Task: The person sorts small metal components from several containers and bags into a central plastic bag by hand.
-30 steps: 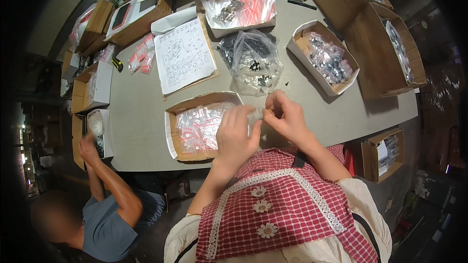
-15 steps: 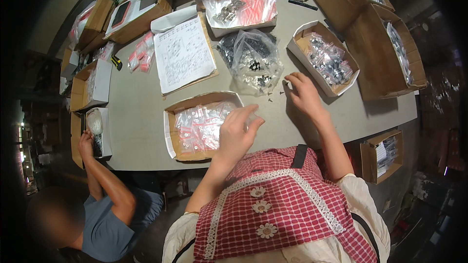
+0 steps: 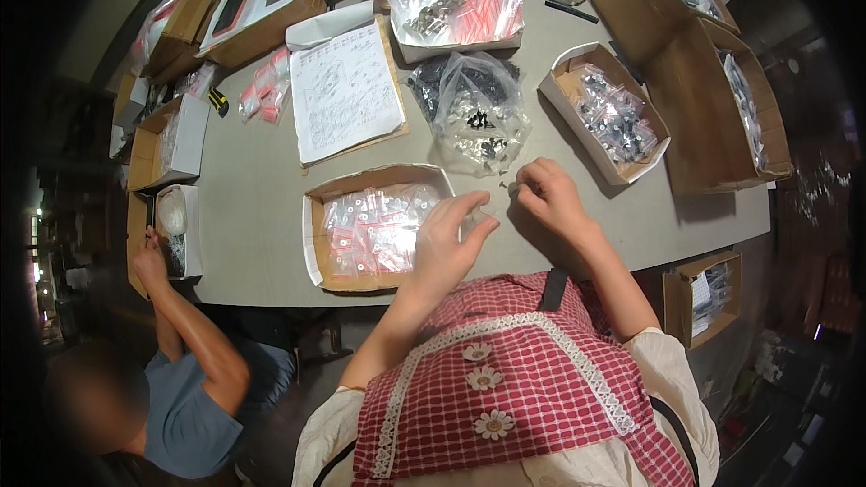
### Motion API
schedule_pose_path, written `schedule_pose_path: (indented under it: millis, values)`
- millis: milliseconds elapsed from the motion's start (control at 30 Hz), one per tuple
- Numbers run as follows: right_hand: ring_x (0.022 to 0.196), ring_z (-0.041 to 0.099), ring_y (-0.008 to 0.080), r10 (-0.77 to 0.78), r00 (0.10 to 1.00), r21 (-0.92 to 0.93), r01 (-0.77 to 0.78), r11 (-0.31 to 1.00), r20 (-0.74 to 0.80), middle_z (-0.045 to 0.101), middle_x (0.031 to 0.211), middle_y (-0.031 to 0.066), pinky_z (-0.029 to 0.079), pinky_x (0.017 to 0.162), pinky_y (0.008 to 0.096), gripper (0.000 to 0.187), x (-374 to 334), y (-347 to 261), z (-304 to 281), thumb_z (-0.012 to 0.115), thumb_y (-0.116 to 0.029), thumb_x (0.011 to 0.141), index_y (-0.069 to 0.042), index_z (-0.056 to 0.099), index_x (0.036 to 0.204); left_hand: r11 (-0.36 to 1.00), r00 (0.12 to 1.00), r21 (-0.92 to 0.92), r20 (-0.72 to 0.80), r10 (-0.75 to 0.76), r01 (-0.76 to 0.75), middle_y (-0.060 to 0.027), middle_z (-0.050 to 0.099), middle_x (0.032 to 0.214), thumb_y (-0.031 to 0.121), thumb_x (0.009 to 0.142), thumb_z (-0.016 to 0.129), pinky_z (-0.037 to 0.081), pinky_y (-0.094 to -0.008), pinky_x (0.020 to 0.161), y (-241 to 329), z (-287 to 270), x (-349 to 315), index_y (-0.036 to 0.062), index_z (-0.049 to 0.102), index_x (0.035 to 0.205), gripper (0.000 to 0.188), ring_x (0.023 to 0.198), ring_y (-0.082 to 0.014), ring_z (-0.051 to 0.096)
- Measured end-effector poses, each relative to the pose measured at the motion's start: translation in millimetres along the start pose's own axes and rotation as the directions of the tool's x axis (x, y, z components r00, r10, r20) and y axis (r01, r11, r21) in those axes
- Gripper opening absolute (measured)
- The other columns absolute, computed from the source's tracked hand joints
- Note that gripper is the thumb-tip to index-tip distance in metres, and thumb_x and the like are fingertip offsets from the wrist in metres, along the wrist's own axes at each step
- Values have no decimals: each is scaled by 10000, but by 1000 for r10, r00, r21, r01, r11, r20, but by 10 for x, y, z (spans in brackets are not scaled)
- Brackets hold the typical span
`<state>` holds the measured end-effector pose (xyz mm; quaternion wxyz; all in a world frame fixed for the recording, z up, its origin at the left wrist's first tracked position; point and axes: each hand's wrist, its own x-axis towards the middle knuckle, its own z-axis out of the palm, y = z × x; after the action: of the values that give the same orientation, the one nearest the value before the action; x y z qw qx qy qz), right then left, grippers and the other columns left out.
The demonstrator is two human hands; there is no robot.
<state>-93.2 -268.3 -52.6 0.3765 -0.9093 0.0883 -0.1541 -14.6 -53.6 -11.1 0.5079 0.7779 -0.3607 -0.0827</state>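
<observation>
My left hand (image 3: 448,236) is curved beside the right edge of a shallow cardboard box (image 3: 311,263). Between its thumb and fingers is a small clear plastic bag (image 3: 474,222), hard to see against the table. Inside the box lie several small zip bags (image 3: 374,230) with red strips and pale washer-like rings. My right hand (image 3: 552,198) is low over the table, fingertips pinched together beside a small dark screw (image 3: 503,185); what they hold, if anything, is hidden. Just beyond, an opened clear bag (image 3: 483,131) holds dark screws and lies on the grey tabletop.
To the right stands a box of filled zip bags (image 3: 618,122), with tall cartons (image 3: 722,108) behind. Farther back are a box of empty bags (image 3: 460,18) and a paper sheet (image 3: 347,90). At left, a co-worker's hand (image 3: 150,261) reaches into a white box (image 3: 192,248).
My right hand has drawn nearer to my left hand, and its fingers have closed into a pinch by the loose screws. My left hand stays nearly still.
</observation>
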Motion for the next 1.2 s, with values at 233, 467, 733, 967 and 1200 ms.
schedule_pose_path:
  millis: [233, 467, 733, 967, 1200]
  values:
    - [814, 621, 315, -7, 998, -31, 5, 1000, -68, 622, 837, 119, 511, 702, 405, 104, -21, -70, -13, 660, -107, 831, -44, 671, 913, 1000, 1000, -6, 0, -7, 7, -139, 725, 1062, 100, 827, 791, 555, -340, 812, -2, -11, -7, 25, 702, 1150, 344, 924, -258, 705]
    - [836, 638, 300, -86, 996, -467, 88, 880, 26, 637, 889, 95, 545, 720, 413, 196, -312, -140, 212, 677, -97, 754, -86, 665, 949, 1000, 1000, -15, -20, 13, -13, -140, 723, 1052, 104, 828, 785, 549, -344, 818, -18, -12, -11, 28, 699, 1141, 334, 929, -272, 696]
    - [783, 648, 294, -2, 999, 53, 4, 999, -36, 635, 823, 117, 537, 699, 374, 153, -96, -310, -35, 663, -31, 779, -25, 634, 929, 997, 997, 27, -22, 74, -73, -133, 719, 1035, 94, 826, 784, 535, -335, 761, 8, -60, 10, 35, 700, 1147, 338, 864, -267, 678]
    - [842, 675, 273, -348, 934, 125, 356, 926, -77, 675, 926, 109, 558, 696, 351, 200, -4, -882, -281, 724, -22, 824, -14, 662, 1014, 990, 991, -55, -47, 124, -126, -116, 728, 1093, 74, 839, 781, 530, -298, 713, -21, -14, -22, 37, 694, 1200, 373, 814, -181, 678]
    - [917, 651, 356, 65, 998, -103, -66, 992, -18, 664, 983, 161, 543, 795, 418, 198, 119, -298, -40, 690, -131, 875, -37, 678, 1049, 986, 999, -160, -3, -45, 44, -117, 735, 1102, 62, 866, 759, 542, -287, 796, 13, -45, -27, 30, 694, 1202, 344, 911, -167, 697]
